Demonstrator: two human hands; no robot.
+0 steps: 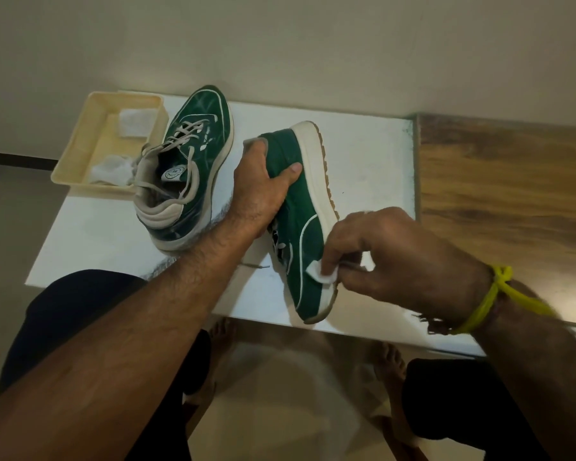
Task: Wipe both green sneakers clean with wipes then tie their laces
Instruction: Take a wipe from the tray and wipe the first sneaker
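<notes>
Two green sneakers with cream soles are on a white table. The left sneaker stands upright with loose beige laces. The right sneaker is tipped on its side, its sole facing right. My left hand grips its toe end, thumb across the green upper. My right hand pinches a small white wipe against the green side near the heel.
A cream plastic tray at the table's back left holds a folded wipe and a crumpled one. A wooden surface adjoins the table on the right. My knees and bare feet show below the front edge.
</notes>
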